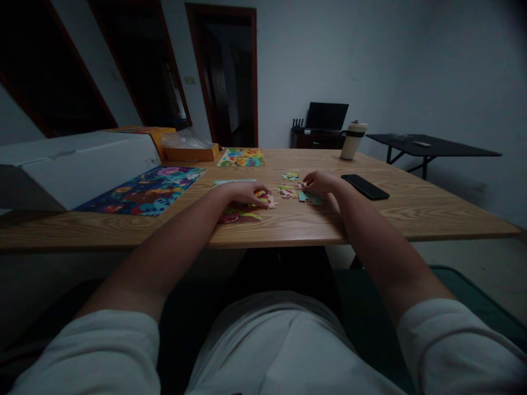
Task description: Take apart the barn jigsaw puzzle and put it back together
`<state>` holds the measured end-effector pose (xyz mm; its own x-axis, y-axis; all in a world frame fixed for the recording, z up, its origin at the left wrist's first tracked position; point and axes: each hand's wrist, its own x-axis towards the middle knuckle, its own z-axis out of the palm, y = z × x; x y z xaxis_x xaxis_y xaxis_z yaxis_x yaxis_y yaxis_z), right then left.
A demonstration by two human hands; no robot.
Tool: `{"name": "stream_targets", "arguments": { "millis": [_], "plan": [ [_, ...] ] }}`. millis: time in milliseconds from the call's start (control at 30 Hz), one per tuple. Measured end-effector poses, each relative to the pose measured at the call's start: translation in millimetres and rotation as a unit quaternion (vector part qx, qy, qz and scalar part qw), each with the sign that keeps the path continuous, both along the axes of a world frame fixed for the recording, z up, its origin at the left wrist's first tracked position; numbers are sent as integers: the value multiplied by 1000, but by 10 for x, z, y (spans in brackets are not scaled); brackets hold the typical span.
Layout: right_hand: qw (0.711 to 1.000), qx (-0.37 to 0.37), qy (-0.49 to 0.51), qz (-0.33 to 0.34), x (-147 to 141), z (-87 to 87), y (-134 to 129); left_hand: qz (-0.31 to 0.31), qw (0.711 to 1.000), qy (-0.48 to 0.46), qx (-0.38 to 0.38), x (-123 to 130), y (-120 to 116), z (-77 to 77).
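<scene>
My left hand point(246, 193) rests at the partly joined jigsaw puzzle point(241, 215), its thumb and forefinger around a pink and yellow puzzle piece point(269, 201) at the right edge. Part of the puzzle lies hidden under this hand. To the right, my right hand point(319, 181) is bent down, fingertips closed on a small pinkish puzzle piece point(301, 186). Loose red and pink puzzle pieces point(287, 192) lie between the hands. Light blue puzzle pieces point(309, 198) are just below my right hand, and yellow-green puzzle pieces point(290, 176) lie farther back.
A black phone point(365, 187) lies right of my right arm. Behind it stands a cream travel mug point(353, 141). On the left are a large white box point(78, 164), a dark blue picture sheet point(152, 189) and an orange box tray point(192, 152). A bright picture sheet point(242, 157) lies at the back.
</scene>
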<state>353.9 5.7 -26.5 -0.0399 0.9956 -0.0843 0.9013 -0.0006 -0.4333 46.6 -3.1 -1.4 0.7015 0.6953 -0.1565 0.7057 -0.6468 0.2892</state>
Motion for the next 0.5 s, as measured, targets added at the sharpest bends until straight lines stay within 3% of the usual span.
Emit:
{"name": "stream_targets", "arguments": {
  "millis": [267,400,500],
  "plan": [
    [998,39,54,18,17,-47,104,13,999,40,-13,-109,32,77],
    [991,54,121,11,56,35,63,26,998,61,-13,-141,48,123],
    [980,81,178,44,83,140,-8,35,997,73,-13,-162,75,140]
  ]
}}
